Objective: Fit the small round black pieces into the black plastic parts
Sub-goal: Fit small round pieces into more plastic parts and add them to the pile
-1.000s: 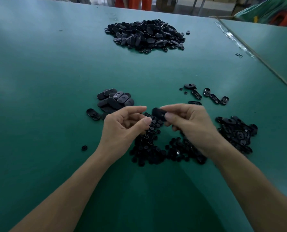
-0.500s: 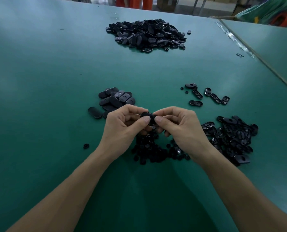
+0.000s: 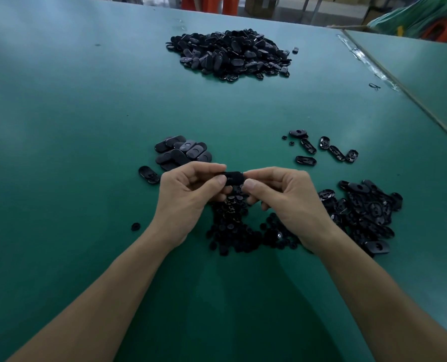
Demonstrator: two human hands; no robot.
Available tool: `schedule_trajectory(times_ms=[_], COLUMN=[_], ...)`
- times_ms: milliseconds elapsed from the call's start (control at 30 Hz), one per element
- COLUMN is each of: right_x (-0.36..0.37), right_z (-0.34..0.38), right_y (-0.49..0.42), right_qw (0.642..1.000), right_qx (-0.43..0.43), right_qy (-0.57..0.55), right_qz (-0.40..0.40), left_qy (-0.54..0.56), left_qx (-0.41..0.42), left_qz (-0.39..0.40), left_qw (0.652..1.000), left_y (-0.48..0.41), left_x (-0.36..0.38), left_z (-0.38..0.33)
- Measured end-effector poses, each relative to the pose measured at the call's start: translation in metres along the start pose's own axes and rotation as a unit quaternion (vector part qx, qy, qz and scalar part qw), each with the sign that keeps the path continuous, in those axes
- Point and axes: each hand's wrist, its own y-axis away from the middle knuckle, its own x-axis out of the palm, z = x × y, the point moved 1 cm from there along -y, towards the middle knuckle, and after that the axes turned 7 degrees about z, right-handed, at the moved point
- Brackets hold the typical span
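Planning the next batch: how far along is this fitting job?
Early, it seems. Looking done: the small stack beside the left hand. In hand: both hands pinch one black part. Left: the loose round pieces beneath the hands, the open parts by the right hand, and perhaps the big far heap, whose state I cannot tell.

We could read no text, label, brand, number or sign. The black plastic part [image 3: 234, 178] pinched between the left hand [image 3: 188, 202] and the right hand [image 3: 290, 205] was too dark and small for us to make out any marking. The same went for the far heap of parts [image 3: 233, 54] on the tabletop [image 3: 86, 126]. The cardboard boxes [image 3: 259, 5] beyond the far edge were too blurred to read.
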Motion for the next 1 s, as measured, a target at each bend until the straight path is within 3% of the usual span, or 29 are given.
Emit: schedule_trajectory(times_ms=[133, 233, 300, 467, 633, 800, 900, 1000], right_x=[0.001, -0.004, -0.006, -0.001, 0.001, 0.001, 0.007, 0.015], right_z=[0.001, -0.002, -0.004, -0.009, -0.006, 0.006, 0.015, 0.018], right_y=[-0.002, -0.004, -0.002, 0.002, 0.000, 0.003, 0.003, 0.001], right_qw=[1.000, 0.984, 0.959, 0.929, 0.926, 0.966, 0.983, 0.984], right_qx=[-0.008, 0.002, 0.011, 0.027, 0.015, -0.042, -0.067, -0.071], right_qy=[0.018, 0.168, 0.281, 0.369, 0.376, 0.235, 0.154, 0.147], right_qz=[-0.013, -0.053, -0.036, 0.006, -0.006, -0.103, -0.080, -0.073], left_qy=[0.010, 0.028, 0.034, 0.041, 0.032, -0.003, -0.014, -0.018], left_qx=[-0.003, -0.008, -0.012, -0.016, -0.016, -0.014, -0.017, -0.018], left_qz=[-0.003, -0.016, -0.023, -0.029, -0.020, -0.013, -0.005, 0.003], left_qw=[1.000, 0.999, 0.999, 0.999, 0.999, 1.000, 1.000, 1.000], left_y=[0.001, 0.000, -0.001, 0.000, 0.000, 0.000, 0.001, 0.001], left_x=[0.002, 0.002, 0.002, 0.002, 0.001, 0.001, 0.002, 0.003], left_z=[-0.001, -0.002, -0.002, -0.001, -0.001, 0.000, 0.000, -0.001])
